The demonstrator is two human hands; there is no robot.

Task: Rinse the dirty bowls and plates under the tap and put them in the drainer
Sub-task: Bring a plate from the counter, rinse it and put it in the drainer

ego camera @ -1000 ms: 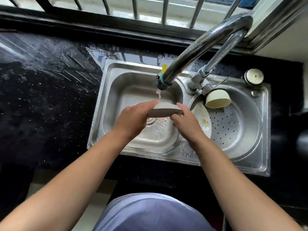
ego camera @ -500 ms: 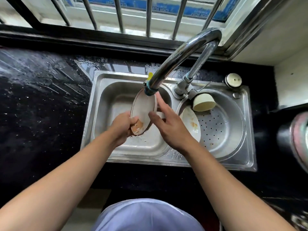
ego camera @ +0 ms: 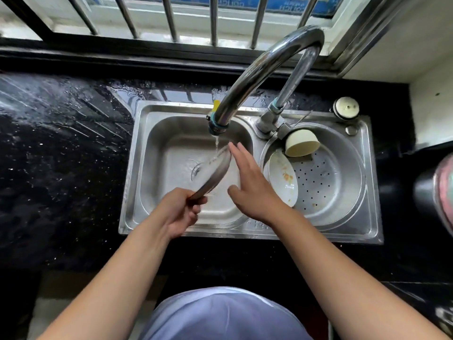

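My left hand [ego camera: 179,212] grips the near edge of a plate [ego camera: 214,173], held tilted on edge over the left sink basin [ego camera: 169,133]. Water runs from the tap's spout [ego camera: 217,126] onto the plate's top rim. Just right of the plate, my right hand [ego camera: 252,185] is spread flat with nothing in it, fingertips near the plate's upper edge. In the perforated round drainer [ego camera: 328,182] on the right, a white plate with orange stains [ego camera: 284,180] leans against the left wall. A cream bowl [ego camera: 302,143] lies on its side at the drainer's back.
Wet black countertop [ego camera: 61,155] surrounds the steel double sink. The tap's arched pipe [ego camera: 274,57] crosses above the basins. A round white plug [ego camera: 346,107] sits at the sink's back right corner. Window bars [ego camera: 171,18] run behind. A dark pot [ego camera: 436,192] is at the right edge.
The plate went from held flat in both hands to tilted on edge under the stream. My right hand has let go and now hovers beside it. The view pulled back.
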